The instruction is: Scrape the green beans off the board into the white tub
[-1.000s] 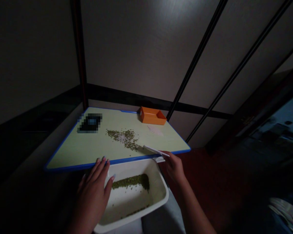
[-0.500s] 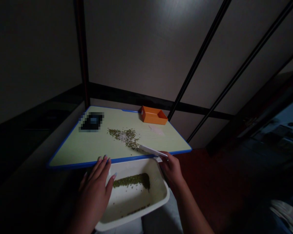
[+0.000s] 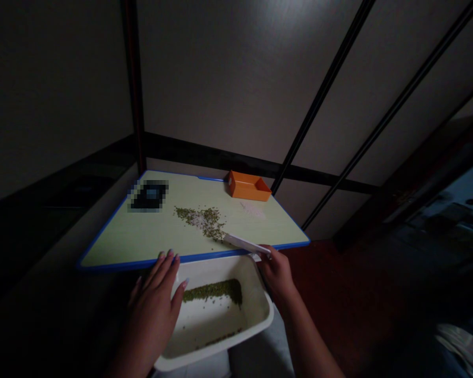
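My right hand (image 3: 276, 271) is closed around a flat white strip (image 3: 246, 244), whose far end rests at the near edge of a scattered heap of small green bits mixed with white grains (image 3: 202, 220). My left hand (image 3: 155, 304) lies with fingers stretched out over the left rim of a white basin (image 3: 262, 315), fingertips at the table's blue edge. Inside the basin, a band of green bits (image 3: 216, 290) lies along the far side, with a few darker bits near the front. The basin sits on my lap, against the table (image 3: 142, 241).
At the back right of the table stands an orange open box (image 3: 249, 189), with a patch of pale grains (image 3: 253, 210) in front of it. A blurred-out black object (image 3: 148, 195) lies at the back left. A panelled wall (image 3: 220, 79) rises behind the table.
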{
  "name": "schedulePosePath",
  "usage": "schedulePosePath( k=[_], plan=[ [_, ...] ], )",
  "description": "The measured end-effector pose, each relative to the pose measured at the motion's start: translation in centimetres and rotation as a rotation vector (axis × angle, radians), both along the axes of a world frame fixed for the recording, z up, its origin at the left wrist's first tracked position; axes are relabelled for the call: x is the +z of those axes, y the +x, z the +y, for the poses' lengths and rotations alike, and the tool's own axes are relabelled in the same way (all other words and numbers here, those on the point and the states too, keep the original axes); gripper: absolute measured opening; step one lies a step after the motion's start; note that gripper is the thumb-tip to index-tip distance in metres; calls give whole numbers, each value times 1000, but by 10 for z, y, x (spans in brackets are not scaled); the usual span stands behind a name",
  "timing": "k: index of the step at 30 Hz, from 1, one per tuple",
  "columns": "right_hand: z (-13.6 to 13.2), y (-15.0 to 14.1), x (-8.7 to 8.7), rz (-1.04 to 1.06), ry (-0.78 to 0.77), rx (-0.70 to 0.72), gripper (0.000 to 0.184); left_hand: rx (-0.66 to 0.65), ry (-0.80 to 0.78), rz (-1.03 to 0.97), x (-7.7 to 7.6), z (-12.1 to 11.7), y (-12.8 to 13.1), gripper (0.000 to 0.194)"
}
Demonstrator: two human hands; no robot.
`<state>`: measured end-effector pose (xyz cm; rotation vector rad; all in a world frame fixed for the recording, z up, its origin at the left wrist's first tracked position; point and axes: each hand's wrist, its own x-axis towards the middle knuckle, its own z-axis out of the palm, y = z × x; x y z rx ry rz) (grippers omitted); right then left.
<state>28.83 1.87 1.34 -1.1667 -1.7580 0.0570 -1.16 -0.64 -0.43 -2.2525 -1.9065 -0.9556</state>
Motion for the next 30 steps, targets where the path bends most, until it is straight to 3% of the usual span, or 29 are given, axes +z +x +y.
schedulePosePath(
  k=[13, 30],
  plan=[
    [10, -5, 1, 4, -7, -2, 21, -4, 53, -15, -7, 2, -1, 54],
    [14, -5, 0, 29, -13, 5, 19, 3, -41, -25, 2, -1, 1, 55]
  ],
)
